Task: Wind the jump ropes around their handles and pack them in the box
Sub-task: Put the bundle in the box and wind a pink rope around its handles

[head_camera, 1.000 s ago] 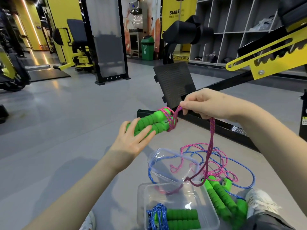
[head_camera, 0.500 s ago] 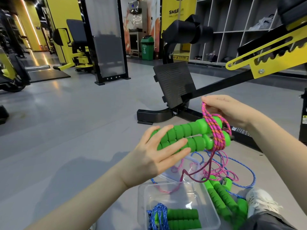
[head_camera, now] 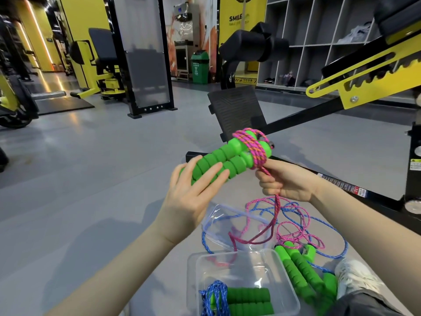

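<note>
Where the grey floor (head_camera: 91, 179) is crossed by the black frame of a gym machine (head_camera: 296, 124), the work is held up just in front of it. A clear box (head_camera: 239, 253) is seen below with a wound blue rope (head_camera: 214, 297) inside. Its lid (head_camera: 218, 213) and loose ropes (head_camera: 293, 234) lie just beyond.

Since half a second ago, the right hand (head_camera: 284, 181) has been brought from above the wound end to beneath it.

The green handles (head_camera: 218, 160) are held in the left hand (head_camera: 189, 197), whose fingers are laid almost straight across them, covering their near end. The pink rope (head_camera: 252, 149), wound round the far end, is gripped directly below by the clenched right fingers (head_camera: 268, 185).
</note>
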### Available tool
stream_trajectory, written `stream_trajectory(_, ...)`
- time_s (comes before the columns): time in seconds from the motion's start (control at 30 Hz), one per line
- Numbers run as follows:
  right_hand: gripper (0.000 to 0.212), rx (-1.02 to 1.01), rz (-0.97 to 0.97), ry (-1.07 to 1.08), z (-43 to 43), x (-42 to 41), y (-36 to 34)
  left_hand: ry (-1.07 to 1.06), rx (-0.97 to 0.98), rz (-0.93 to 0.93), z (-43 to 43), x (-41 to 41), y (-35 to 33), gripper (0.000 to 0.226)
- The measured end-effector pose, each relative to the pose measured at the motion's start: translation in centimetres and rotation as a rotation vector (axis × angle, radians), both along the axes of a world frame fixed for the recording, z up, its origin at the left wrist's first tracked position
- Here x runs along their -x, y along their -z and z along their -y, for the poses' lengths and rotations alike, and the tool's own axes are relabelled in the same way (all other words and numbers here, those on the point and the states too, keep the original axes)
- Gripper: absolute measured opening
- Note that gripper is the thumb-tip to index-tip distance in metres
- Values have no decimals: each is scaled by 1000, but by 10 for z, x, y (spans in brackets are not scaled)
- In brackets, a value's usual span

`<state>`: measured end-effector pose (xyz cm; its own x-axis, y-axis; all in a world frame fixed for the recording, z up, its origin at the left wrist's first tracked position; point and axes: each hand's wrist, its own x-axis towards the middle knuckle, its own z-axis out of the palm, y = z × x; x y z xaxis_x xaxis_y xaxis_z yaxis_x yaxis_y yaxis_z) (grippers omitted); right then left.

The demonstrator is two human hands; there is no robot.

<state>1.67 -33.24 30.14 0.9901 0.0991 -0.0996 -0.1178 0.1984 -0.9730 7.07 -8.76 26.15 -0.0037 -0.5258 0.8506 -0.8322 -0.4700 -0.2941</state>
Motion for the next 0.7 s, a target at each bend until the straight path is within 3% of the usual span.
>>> stream_trajectory(0.13,14,173,-42,11,-17,-6,-9,-57,-14,-28,-4,-13,3,63)
stream_trajectory(0.27,36,306,-101,-15,-22,-4,-12,-115,-31,-43,-6,-21,8,63)
stream_trajectory(0.37,36,431,-146,-81,-25,2,-15,-225,-54,-12,-17,-34,10,64)
stream_trajectory(0.53,31,767,-127,-221,-44,8,-33,-270,-149,35,-23,-40,20,45)
stream_trajectory(0.7,29,964,-53,-318,-48,17,-61,-302,-259,63,-24,-46,27,49)
